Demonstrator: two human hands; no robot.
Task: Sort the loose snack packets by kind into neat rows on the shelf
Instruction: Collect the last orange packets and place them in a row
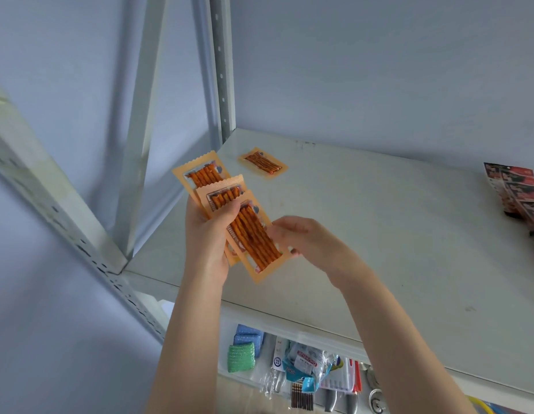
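My left hand (206, 234) grips a fan of three orange snack packets (218, 194), each with a clear window showing reddish-brown sticks. My right hand (301, 237) pinches the right edge of the front packet (253, 237) of that fan. Both hands hover above the front left part of the white shelf (364, 234). One more orange packet (262, 164) lies flat on the shelf near its back left corner. At the shelf's right edge lies an overlapping row of dark red packets (519, 192), partly cut off by the frame.
A grey metal upright (222, 70) and a slanted brace (140, 121) stand at the shelf's left side, against a pale wall. Below the shelf's front edge are blue and green sponges (243, 348), plastic-wrapped items (304, 366) and kitchen tools.
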